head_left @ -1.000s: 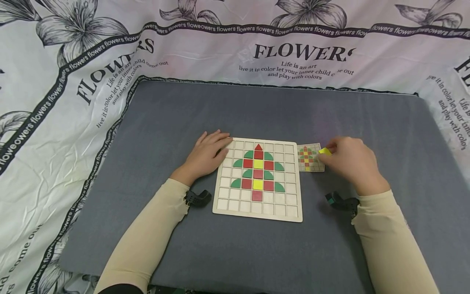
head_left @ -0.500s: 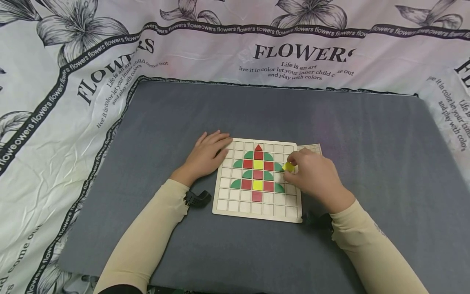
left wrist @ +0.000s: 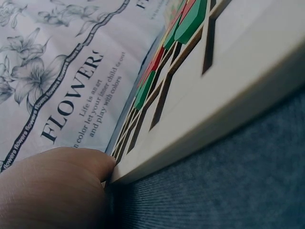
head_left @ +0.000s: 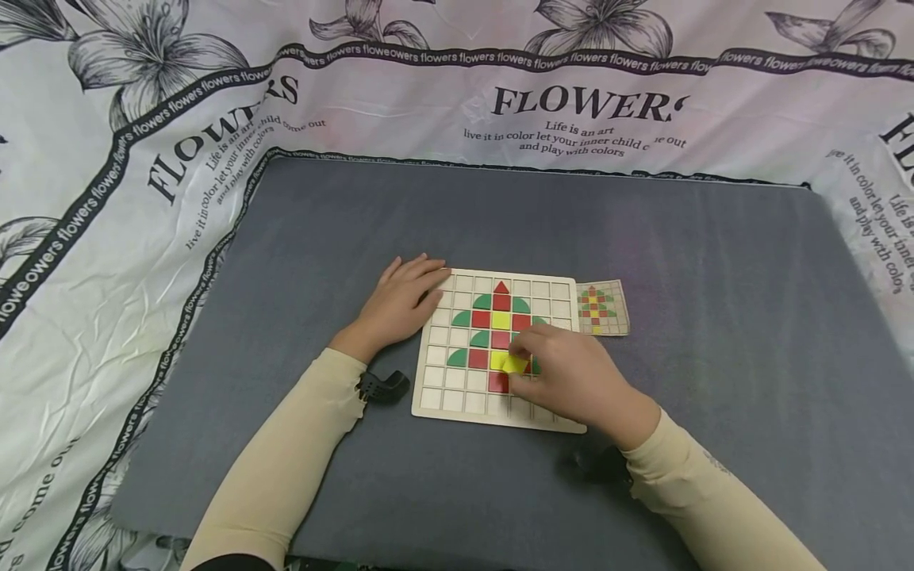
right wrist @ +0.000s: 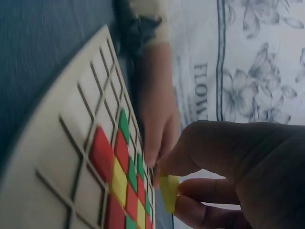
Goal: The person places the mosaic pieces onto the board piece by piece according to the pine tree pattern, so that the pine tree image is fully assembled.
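Note:
A pale wooden grid board (head_left: 435,400) lies flat on the table, with red, yellow and green tiles set in a tree-like pattern. My right hand (head_left: 578,381) pinches a loose yellow tile (head_left: 513,364) between thumb and fingers, over the lower middle of the pattern. In the right wrist view this yellow tile (right wrist: 168,192) appears tilted and above the board. My left hand (head_left: 400,303) rests at the board's upper left edge, fingers extended, and in the left wrist view its thumb touches the board's rim (left wrist: 157,164). The right hand hides some tiles on the board's right side.
A small pattern card (head_left: 620,309) showing the same kind of tree lies against the board's right edge. Grey cloth (head_left: 457,214) covers the table. White flower-printed fabric (head_left: 414,103) borders the far and left sides.
My right hand has carried the yellow tile leftward and nearer, from beside the card to over the board's lower middle. The card is uncovered again. My left hand has stayed in place.

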Demonstrator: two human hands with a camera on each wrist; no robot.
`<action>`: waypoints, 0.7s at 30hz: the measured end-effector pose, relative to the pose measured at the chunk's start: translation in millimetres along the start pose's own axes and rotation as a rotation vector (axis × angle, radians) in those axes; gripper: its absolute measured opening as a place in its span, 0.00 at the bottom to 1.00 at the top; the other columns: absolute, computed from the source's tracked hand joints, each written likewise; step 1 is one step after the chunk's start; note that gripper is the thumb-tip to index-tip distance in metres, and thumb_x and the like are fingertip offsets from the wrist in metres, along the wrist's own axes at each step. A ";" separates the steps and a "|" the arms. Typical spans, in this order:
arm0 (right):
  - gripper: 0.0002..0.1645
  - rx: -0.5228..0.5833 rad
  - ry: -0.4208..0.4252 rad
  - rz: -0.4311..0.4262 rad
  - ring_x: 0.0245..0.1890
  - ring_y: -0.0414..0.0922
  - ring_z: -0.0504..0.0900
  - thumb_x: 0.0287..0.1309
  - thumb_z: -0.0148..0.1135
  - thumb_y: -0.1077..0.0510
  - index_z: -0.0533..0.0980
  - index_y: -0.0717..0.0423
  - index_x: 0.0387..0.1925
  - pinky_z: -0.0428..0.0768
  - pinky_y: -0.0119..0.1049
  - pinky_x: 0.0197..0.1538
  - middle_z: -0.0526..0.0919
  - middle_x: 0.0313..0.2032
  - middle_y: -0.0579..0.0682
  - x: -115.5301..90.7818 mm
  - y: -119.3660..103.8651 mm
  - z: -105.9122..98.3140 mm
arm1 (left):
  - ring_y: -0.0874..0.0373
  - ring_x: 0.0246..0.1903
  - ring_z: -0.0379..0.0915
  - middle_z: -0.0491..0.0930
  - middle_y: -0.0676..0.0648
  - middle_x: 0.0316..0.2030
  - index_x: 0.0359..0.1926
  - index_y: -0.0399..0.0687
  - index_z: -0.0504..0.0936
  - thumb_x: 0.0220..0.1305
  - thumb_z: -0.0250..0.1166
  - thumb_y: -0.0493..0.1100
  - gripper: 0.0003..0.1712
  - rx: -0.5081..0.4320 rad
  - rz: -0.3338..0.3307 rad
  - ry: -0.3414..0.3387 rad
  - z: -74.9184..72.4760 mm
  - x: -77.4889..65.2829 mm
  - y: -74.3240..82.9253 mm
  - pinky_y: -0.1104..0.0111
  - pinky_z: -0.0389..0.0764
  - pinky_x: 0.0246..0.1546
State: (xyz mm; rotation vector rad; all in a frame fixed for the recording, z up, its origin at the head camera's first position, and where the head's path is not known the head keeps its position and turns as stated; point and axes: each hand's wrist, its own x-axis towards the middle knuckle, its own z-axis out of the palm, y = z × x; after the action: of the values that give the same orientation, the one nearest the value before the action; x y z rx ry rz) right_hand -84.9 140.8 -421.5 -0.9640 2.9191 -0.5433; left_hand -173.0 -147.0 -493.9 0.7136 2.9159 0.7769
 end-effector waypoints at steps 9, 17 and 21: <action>0.10 0.008 -0.103 -0.186 0.25 0.35 0.72 0.48 0.77 0.57 0.86 0.50 0.35 0.73 0.29 0.26 0.80 0.30 0.39 -5.1 -20.8 16.5 | 0.49 0.82 0.49 0.66 0.49 0.78 0.78 0.54 0.71 0.84 0.51 0.52 0.27 0.009 -0.002 0.000 0.5 0.1 -1.0 0.50 0.37 0.83; 0.09 -0.008 -0.180 -0.200 0.23 0.36 0.67 0.47 0.76 0.59 0.83 0.48 0.30 0.66 0.30 0.24 0.72 0.25 0.37 -5.7 -22.9 21.8 | 0.49 0.81 0.50 0.66 0.48 0.78 0.78 0.54 0.71 0.84 0.51 0.52 0.27 0.010 0.000 0.006 0.9 0.0 -0.2 0.49 0.38 0.83; 0.08 -0.014 -0.199 -0.195 0.24 0.36 0.69 0.51 0.78 0.58 0.84 0.49 0.32 0.69 0.30 0.26 0.76 0.27 0.38 -6.1 -22.1 21.5 | 0.49 0.82 0.50 0.66 0.48 0.78 0.78 0.54 0.71 0.84 0.51 0.52 0.27 0.012 -0.002 0.005 0.2 -0.2 0.8 0.49 0.38 0.83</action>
State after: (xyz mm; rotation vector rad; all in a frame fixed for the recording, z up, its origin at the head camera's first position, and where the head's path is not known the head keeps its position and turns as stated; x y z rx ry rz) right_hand -64.6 120.9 -434.9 -1.2362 2.6748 -0.4068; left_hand -172.4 -146.5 -493.7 0.7106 2.9278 0.7619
